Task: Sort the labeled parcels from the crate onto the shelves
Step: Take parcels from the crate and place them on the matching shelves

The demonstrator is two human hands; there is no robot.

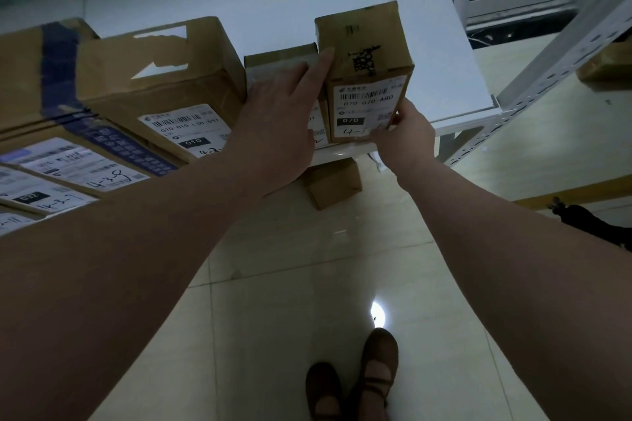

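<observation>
I see the 070 parcel (pixel 367 55) upright at the white shelf's (pixel 444 79) front edge, with the left hand (pixel 284 123) pressing straight fingers against it and the right hand (pixel 405 137) pinching its lower corner.

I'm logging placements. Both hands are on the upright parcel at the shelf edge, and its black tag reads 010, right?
No. In the head view the left hand and right hand are on the upright parcel at the shelf edge, but its black tag reads 070; 010 is on the torn parcel.
</observation>
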